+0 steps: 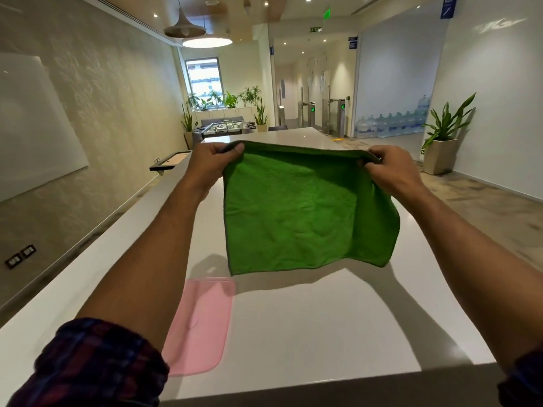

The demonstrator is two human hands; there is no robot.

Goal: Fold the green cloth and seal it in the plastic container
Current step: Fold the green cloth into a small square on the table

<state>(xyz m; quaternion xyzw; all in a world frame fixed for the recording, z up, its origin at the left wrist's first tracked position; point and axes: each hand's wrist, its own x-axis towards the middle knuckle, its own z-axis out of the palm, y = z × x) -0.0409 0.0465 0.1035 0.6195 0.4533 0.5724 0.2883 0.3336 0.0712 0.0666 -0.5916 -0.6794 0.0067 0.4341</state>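
Bright ceiling lamps (197, 33) — soft shadows, edges warped, slight blur.

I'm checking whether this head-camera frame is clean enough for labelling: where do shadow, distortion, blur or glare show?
Head view: the square green microfibre cloth, pinched at its top corners by the left hand and right hand, casts a soft shadow on the glossy white countertop; wide-angle distortion bows the counter edges; the checked sleeve is blurred; the translucent pink plastic lid shows little glare.

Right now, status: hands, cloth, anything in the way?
Left hand and right hand pinch green cloth top corners; hangs unfolded above counter. Pink lid flat below-left. Container not visible.
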